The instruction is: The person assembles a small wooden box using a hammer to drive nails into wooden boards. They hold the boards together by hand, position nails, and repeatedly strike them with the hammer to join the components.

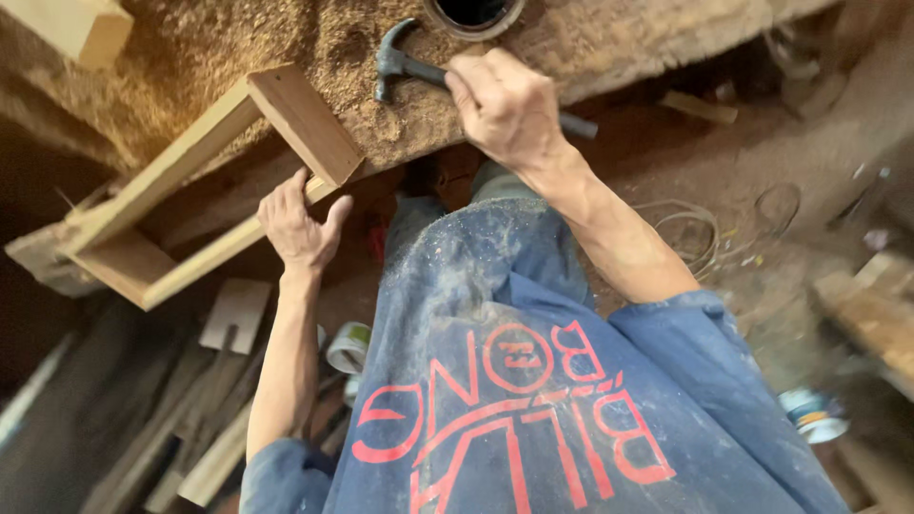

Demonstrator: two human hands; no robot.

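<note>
A claw hammer (400, 65) is gripped mid-handle by the closed right hand (505, 109), above the sawdust-covered bench (190, 48). The wooden frame (205, 181), judged stiff and light, is steadied at its lower rail by the half-open left hand (300, 228).

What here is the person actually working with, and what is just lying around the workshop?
In use:
right hand gripping a claw hammer
left hand steadying a wooden frame
sawdust-covered bench

Lying about:
wire coils
tape roll
loose boards
wood block
</note>
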